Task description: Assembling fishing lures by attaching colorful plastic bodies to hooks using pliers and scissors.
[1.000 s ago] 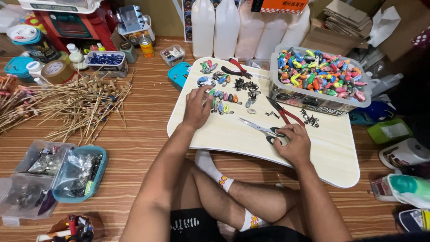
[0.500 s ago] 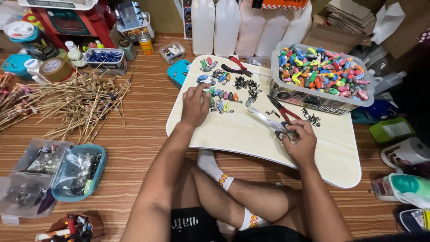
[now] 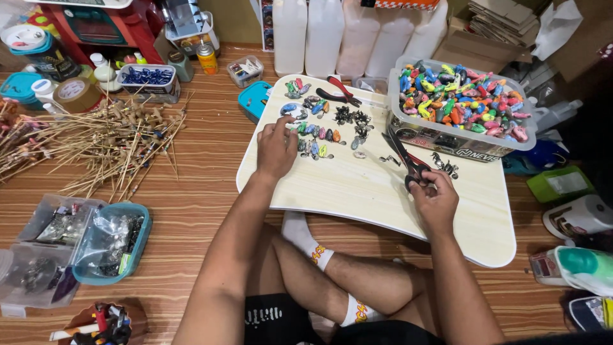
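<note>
I sit cross-legged behind a light wooden lap board (image 3: pixel 357 191). My left hand (image 3: pixel 276 148) rests on the board with its fingertips among a row of small coloured lures (image 3: pixel 316 134). My right hand (image 3: pixel 435 199) grips the handles of a pair of scissors (image 3: pixel 402 153), blades pointing away from me. Small dark hooks (image 3: pixel 352 118) lie in a cluster beyond the lures. Red-handled pliers (image 3: pixel 338 92) lie at the board's far edge.
A clear bin of coloured lures (image 3: pixel 463 105) stands on the board's far right. Thin wooden sticks (image 3: pixel 112 150) are strewn on the floor at left. Plastic parts boxes (image 3: pixel 70 246) sit near left, white jugs (image 3: pixel 332 35) at the back, and bottles (image 3: pixel 578 265) at right.
My right hand has lifted the scissors and swung them from lying leftward on the board to pointing away. My left hand has barely moved among the lures.
</note>
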